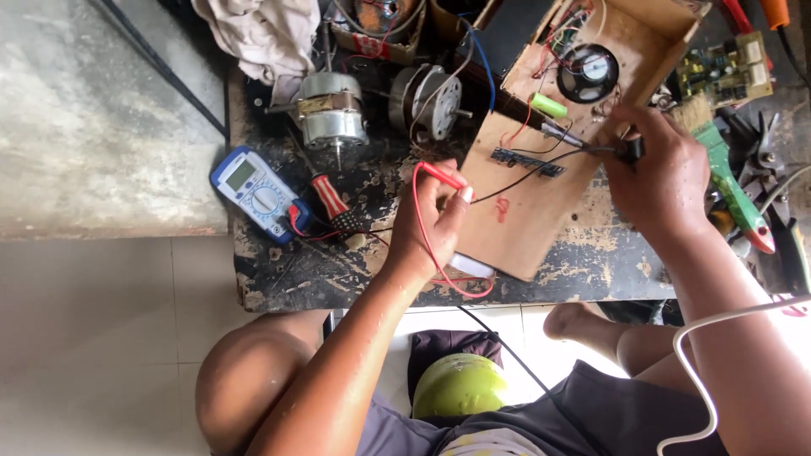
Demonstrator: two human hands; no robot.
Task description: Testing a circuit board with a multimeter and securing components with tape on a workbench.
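On the scarred black workbench [591, 262] lies an open wooden speaker box [541, 194], tilted, with a small round speaker [588, 73] and a green cylinder [549, 105] inside. Behind it stand two electric motors [334, 110]. The right hand [663, 177] is closed around a dark-handled tool [629, 150], seemingly a soldering iron, its tip inside the box. The left hand [431, 215] pinches a red multimeter probe [443, 176] beside the box's edge. A blue multimeter [253, 192] lies left, near a red-handled screwdriver [331, 198].
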